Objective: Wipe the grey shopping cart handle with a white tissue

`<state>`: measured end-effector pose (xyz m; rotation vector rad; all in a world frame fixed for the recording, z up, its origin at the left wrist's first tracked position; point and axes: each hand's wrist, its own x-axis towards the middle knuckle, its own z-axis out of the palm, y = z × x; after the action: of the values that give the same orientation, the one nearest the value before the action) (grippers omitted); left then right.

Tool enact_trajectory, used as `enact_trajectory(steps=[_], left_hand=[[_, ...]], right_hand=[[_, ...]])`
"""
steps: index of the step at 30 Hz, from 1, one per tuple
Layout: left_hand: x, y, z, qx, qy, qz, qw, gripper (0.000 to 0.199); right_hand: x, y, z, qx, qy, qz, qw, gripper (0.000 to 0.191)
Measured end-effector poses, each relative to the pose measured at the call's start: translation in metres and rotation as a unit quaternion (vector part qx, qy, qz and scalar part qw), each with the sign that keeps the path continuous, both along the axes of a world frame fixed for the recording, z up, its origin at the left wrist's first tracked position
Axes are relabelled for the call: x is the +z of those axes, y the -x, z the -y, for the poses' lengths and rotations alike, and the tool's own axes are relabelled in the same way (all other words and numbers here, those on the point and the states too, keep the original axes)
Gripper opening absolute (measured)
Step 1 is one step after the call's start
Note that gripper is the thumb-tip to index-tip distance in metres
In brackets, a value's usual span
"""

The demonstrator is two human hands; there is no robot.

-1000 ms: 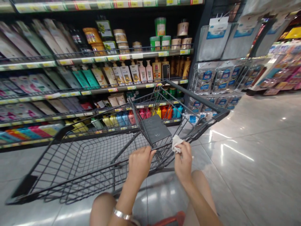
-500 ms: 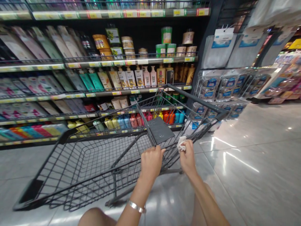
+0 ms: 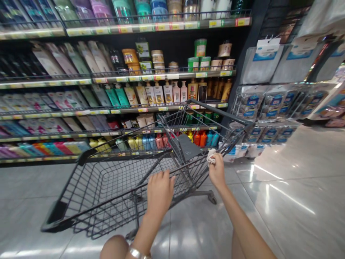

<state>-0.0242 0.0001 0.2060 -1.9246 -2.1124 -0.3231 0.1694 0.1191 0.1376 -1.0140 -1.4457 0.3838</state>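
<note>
A dark grey wire shopping cart [image 3: 102, 210] stands sideways in front of me, with no goods visible in its basket. My left hand [image 3: 159, 190] is closed over the near top rim, and its fingertips are hidden behind the wire. A silver bracelet [image 3: 137, 253] circles that wrist. My right hand [image 3: 217, 172] pinches a crumpled white cloth or tissue [image 3: 211, 156] against the cart's near side, close to the handle end. Between and beyond the hands sits the cart's dark seat flap [image 3: 189, 147]. The cart's handle bar [image 3: 221, 112] rises at the far right of the basket.
Behind the cart, a store shelf [image 3: 161, 73] carries several rows of bottles and jars. Packaged goods [image 3: 272, 104] hang on hooks at the right. Shiny grey floor tiles [image 3: 269, 216] extend to the right, and a cart wheel [image 3: 212, 197] rests on them.
My left hand has slid left along the rim, away from my right hand. The right hand with the white cloth has shifted slightly upward. The view has moved, with shelves appearing lower and farther right.
</note>
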Motion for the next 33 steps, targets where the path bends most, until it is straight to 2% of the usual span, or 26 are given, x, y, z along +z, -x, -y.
enact_trajectory(steps=[4, 7, 9, 12, 17, 20, 25, 33], left_hand=[[-0.006, 0.063, 0.031, 0.035, -0.043, -0.028, 0.998, 0.034], [-0.013, 0.100, 0.047, 0.046, -0.082, -0.022, 0.995, 0.039], [-0.018, 0.114, 0.050, 0.026, -0.107, -0.002, 0.994, 0.039], [-0.026, 0.121, 0.043, 0.013, -0.135, 0.015, 0.991, 0.041], [-0.032, 0.113, 0.029, 0.019, -0.154, 0.015, 0.988, 0.042], [-0.034, 0.103, 0.029, 0.020, -0.160, 0.021, 0.987, 0.039], [-0.037, 0.071, 0.034, 0.017, -0.169, 0.023, 0.985, 0.035], [-0.041, 0.004, 0.033, 0.031, -0.167, 0.026, 0.985, 0.033]], right_hand=[[-0.003, 0.007, -0.016, -0.015, -0.009, -0.004, 1.000, 0.013], [-0.005, 0.012, -0.030, -0.025, -0.003, -0.021, 0.999, 0.009], [-0.008, 0.019, -0.037, -0.038, 0.018, -0.053, 0.998, 0.008], [-0.015, 0.038, -0.040, -0.035, 0.063, -0.104, 0.992, 0.012], [-0.022, 0.086, -0.017, 0.046, 0.113, -0.133, 0.984, 0.014], [-0.020, 0.102, 0.001, 0.059, 0.116, -0.138, 0.982, 0.012], [-0.016, 0.092, 0.016, 0.022, 0.107, -0.145, 0.983, 0.010], [-0.010, 0.074, 0.052, 0.039, 0.120, -0.129, 0.984, 0.008]])
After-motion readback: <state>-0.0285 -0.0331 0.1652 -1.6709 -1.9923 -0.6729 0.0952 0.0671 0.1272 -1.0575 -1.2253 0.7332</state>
